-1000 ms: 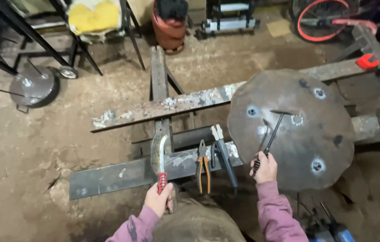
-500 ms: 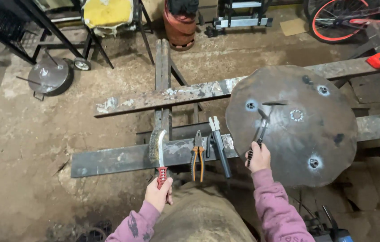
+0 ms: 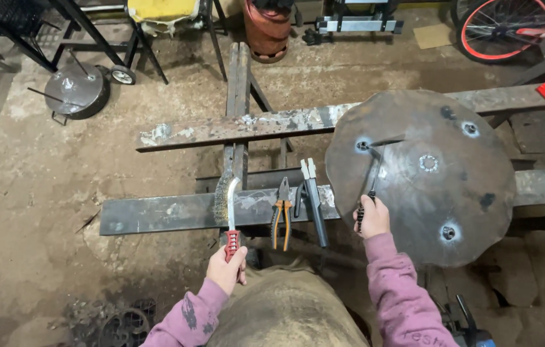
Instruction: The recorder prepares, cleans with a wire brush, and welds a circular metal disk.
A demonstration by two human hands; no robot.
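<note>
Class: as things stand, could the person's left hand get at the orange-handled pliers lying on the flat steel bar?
Probably not at once: the left hand grips the wire brush. The pliers lie uncovered beside it on the bar.

A rusty flat steel bar (image 3: 157, 215) crosses the lower middle of the frame, carrying orange-handled pliers (image 3: 281, 218), an electrode holder (image 3: 314, 202) and a round steel disc (image 3: 427, 173); dirt floor (image 3: 41, 193) lies beneath.
</note>
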